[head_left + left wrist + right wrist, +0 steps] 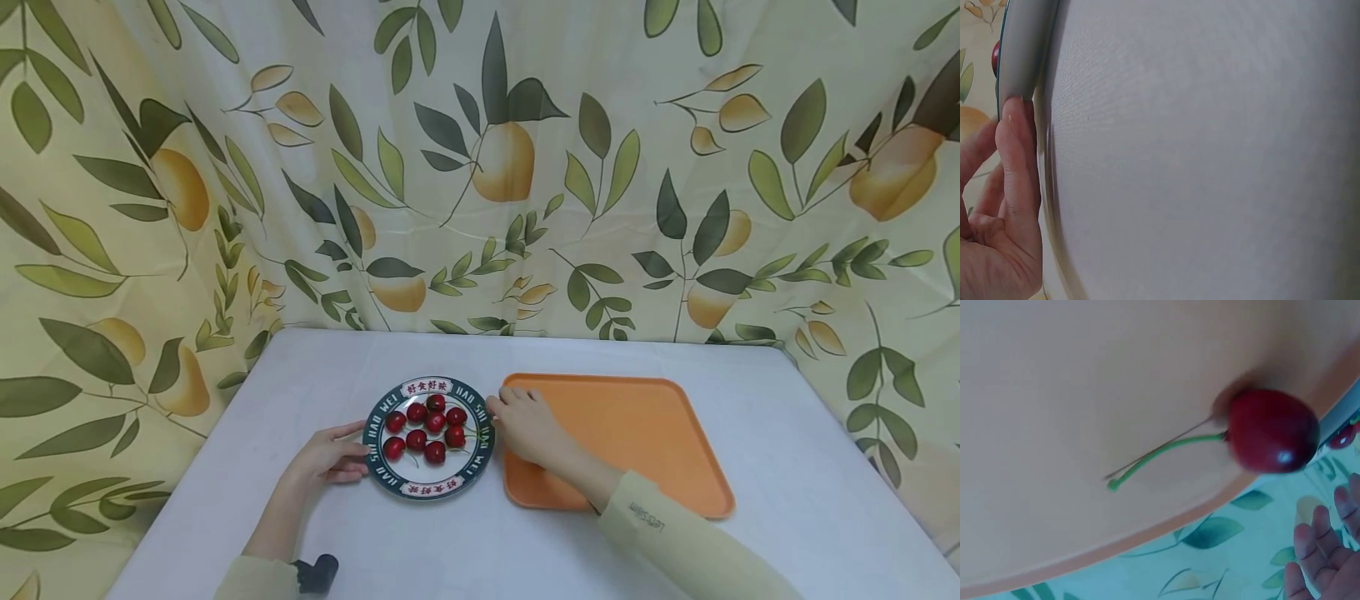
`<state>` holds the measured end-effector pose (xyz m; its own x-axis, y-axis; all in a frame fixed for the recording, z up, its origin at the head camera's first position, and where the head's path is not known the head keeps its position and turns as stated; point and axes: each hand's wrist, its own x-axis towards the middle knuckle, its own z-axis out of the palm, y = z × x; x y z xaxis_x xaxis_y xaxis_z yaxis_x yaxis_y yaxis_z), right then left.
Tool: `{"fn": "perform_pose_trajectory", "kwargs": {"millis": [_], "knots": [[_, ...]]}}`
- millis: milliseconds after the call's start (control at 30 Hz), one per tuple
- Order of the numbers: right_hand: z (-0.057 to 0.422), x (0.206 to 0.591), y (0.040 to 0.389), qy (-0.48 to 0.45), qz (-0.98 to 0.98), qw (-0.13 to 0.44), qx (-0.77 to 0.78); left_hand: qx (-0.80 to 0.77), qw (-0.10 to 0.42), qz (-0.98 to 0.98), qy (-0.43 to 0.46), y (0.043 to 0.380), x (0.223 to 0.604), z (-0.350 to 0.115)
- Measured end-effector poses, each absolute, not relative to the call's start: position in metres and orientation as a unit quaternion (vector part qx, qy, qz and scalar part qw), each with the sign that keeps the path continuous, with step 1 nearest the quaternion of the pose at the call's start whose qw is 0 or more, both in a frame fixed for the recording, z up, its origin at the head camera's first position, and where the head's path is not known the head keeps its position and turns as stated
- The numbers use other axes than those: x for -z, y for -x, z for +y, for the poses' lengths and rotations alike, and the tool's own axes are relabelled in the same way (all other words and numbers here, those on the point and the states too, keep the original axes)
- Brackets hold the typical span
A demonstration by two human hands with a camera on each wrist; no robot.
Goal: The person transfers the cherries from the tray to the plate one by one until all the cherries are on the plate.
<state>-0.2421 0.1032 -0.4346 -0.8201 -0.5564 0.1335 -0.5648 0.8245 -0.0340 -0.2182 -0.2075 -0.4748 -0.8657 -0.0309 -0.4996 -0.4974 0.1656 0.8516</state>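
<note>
A round plate [384, 478] with a dark green lettered rim bears several red cherries [416, 440]. My left hand [333, 457] holds its left edge, thumb by the rim. In the left wrist view, that hand's fingers [1017, 156] touch the plate's pale outer side [1030, 50]. By the plate's right rim is my right hand [528, 427], above the left side of an orange tray [630, 442]. The right wrist view shows the right hand's fingers [1322, 540] apart and loosely bent. A single cherry [1272, 432] with a green stem lies in the tray, hidden from the head view.
Both plate and tray stand on a white-covered table [420, 554], the tray just right of the plate. Behind the table hangs a curtain [465, 242] printed with fruit and leaves. My right forearm [592, 475] crosses the tray's near left part.
</note>
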Motion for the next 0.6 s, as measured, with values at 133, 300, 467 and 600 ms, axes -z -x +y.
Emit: {"fn": "perform_pose_trajectory", "kwargs": {"millis": [133,300,467,600], "knots": [[0.115,0.430,0.241,-0.287,-0.956,0.053,-0.038,-0.624,0.198,0.735,0.173,0.218,0.474,-0.209],[0.129,0.430,0.237,-0.276,-0.959,0.057,-0.033,-0.624,0.198,0.736,0.173,0.218,0.475,-0.209],[0.140,0.432,0.232,-0.258,-0.965,0.050,-0.014,-0.621,0.187,0.740,0.178,0.218,0.476,-0.208],[0.148,0.434,0.229,-0.245,-0.968,0.043,-0.011,-0.623,0.187,0.738,0.178,0.218,0.475,-0.208]]}}
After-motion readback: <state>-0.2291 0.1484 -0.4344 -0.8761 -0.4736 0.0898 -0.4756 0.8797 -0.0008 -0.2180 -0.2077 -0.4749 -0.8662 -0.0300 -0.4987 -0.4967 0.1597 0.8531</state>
